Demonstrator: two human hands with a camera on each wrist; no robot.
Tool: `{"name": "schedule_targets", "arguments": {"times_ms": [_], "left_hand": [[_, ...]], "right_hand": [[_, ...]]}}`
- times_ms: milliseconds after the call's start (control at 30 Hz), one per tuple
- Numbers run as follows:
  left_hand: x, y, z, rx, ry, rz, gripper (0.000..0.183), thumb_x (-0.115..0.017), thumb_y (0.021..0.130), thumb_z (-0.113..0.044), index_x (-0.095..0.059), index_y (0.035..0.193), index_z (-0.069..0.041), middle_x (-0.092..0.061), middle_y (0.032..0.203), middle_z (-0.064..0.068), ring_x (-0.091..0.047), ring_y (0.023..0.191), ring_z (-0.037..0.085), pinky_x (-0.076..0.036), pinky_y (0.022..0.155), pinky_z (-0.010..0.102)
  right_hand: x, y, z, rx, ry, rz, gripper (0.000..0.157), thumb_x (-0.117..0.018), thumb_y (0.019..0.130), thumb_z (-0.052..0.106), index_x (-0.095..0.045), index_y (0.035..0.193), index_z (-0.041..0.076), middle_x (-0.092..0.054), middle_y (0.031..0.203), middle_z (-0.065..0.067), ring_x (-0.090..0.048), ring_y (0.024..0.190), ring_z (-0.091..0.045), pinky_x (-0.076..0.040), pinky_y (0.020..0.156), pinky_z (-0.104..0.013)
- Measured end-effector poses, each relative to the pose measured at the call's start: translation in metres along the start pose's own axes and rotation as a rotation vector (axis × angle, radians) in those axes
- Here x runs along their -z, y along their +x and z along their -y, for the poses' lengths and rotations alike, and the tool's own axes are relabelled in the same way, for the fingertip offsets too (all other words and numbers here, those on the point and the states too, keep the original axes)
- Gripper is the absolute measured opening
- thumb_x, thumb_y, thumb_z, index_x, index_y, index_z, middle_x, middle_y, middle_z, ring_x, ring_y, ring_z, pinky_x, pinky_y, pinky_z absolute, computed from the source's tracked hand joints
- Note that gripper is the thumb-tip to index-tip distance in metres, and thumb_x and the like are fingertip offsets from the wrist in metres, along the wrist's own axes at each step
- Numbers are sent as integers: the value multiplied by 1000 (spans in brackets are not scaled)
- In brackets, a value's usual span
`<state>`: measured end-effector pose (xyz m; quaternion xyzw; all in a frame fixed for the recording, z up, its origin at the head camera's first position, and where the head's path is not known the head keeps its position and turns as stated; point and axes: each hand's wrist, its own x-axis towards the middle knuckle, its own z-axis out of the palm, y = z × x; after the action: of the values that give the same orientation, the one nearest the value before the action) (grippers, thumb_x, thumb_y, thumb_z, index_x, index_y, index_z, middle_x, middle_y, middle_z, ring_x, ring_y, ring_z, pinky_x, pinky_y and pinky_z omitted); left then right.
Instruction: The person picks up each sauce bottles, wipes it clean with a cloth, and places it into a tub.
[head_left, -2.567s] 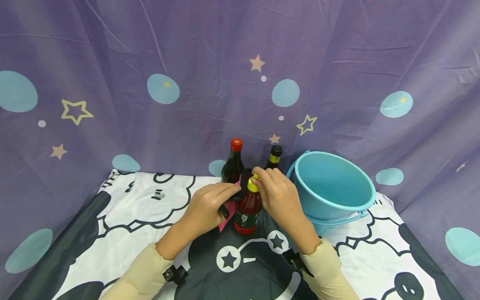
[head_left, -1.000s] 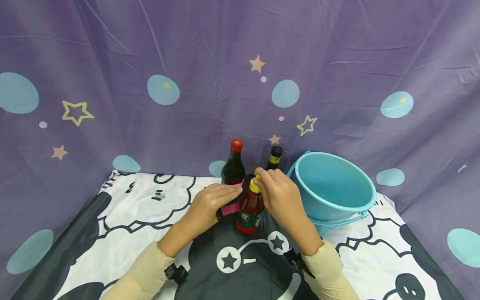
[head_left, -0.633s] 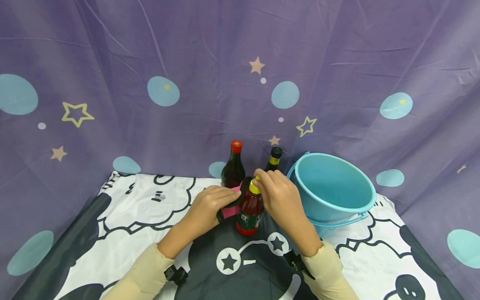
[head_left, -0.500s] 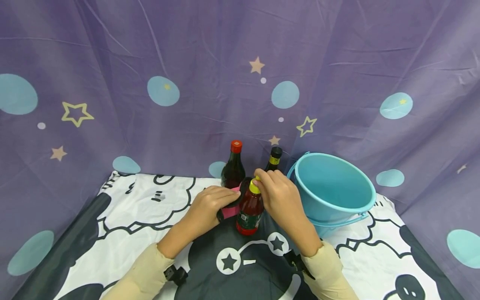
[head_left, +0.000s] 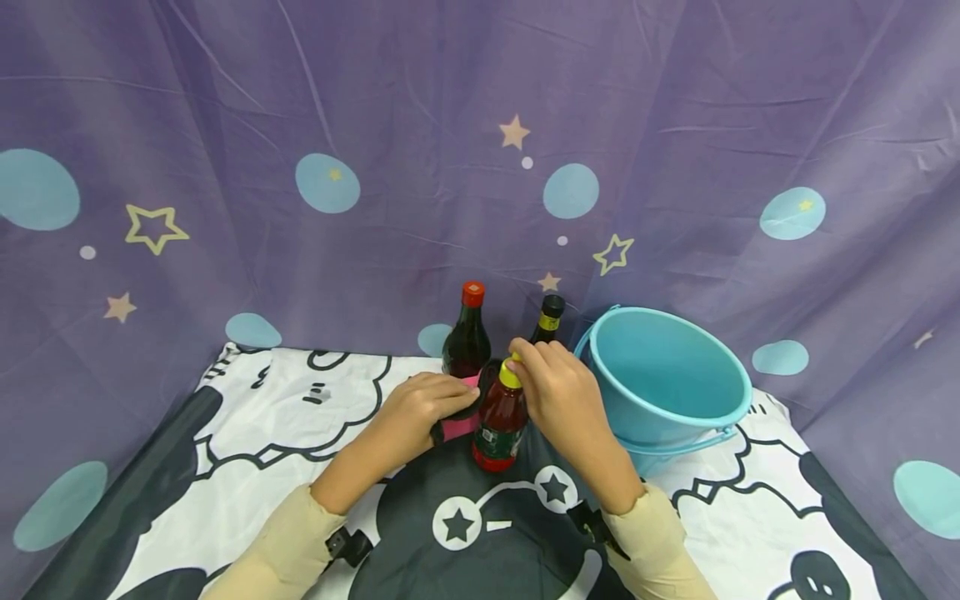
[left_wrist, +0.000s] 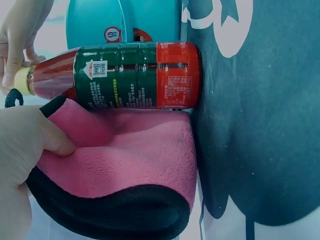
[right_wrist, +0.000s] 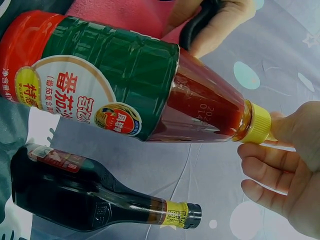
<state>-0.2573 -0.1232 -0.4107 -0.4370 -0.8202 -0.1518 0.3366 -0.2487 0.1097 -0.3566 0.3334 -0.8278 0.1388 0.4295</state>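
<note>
A ketchup bottle [head_left: 501, 421] with a green and red label stands upright on the patterned cloth. My right hand [head_left: 562, 400] pinches its yellow cap [right_wrist: 260, 124] between thumb and fingers. In my left hand [head_left: 416, 410] is a pink cleaning cloth [left_wrist: 125, 160] with black edging, gripped by thumb and fingers. The cloth lies along the left side of the bottle, its folded edge hanging close to the bottle's base in the left wrist view.
Behind the ketchup stand a dark bottle with a red cap [head_left: 467, 340] and a black-capped sauce bottle [right_wrist: 95, 195]. A light-blue bucket [head_left: 626, 408] is at the right, near the right forearm. The purple curtain [head_left: 420, 108] hangs close behind.
The left hand has slid slightly down the ketchup bottle's side with the cloth, which sits more bunched than at first. The bottle has shifted a little right; the right hand stays on its cap.
</note>
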Motion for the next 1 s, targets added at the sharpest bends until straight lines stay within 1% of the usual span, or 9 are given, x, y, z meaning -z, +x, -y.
{"name": "schedule_targets", "arguments": {"times_ms": [100,200,367,533,600,800,1000], "left_hand": [[-1,-1,1,-6,10,18,66,-68,58,26,-78,115,-6,-76,115,5,-71,108,24,-55,97,39],[-2,-2,2,-10,8,25,67,-70,57,27,-78,114,-7,-76,114,5,-70,108,23,-55,97,39],[-3,-3,4,-18,10,43,62,-76,58,23,-79,113,-7,-76,111,4,-70,107,22,-55,96,39],[-4,-3,5,-22,34,107,55,-81,62,15,-79,113,-8,-76,111,3,-70,106,20,-55,96,38],[-3,-3,5,-19,41,135,56,-82,62,13,-79,114,-9,-76,112,3,-70,107,19,-54,96,38],[-1,-3,4,1,54,197,58,-82,62,13,-79,114,-11,-76,113,1,-69,110,19,-54,95,38],[-1,-3,3,7,64,240,58,-82,61,12,-79,114,-13,-76,111,-1,-68,109,18,-55,93,40]], "right_hand": [[0,0,0,0,-4,2,15,-68,96,14,-67,108,5,-58,73,-2,-47,62,-17,-40,53,-27],[0,0,0,1,-8,2,15,-68,96,14,-67,108,5,-58,73,-2,-47,62,-17,-41,53,-27],[0,0,0,-4,-11,1,16,-69,96,14,-67,108,5,-58,73,-3,-48,63,-17,-42,53,-27],[-1,0,0,-1,-13,-5,15,-68,96,14,-67,108,4,-58,73,-3,-48,63,-17,-41,53,-28],[-1,-1,0,-2,-10,-5,15,-68,96,14,-67,108,4,-58,73,-3,-48,63,-17,-42,53,-28],[0,0,0,-7,1,3,16,-67,96,15,-66,108,4,-57,73,-3,-47,63,-17,-41,54,-28],[0,1,-1,-4,1,-2,16,-68,96,15,-67,108,5,-57,73,-3,-47,63,-18,-41,53,-28]]}}
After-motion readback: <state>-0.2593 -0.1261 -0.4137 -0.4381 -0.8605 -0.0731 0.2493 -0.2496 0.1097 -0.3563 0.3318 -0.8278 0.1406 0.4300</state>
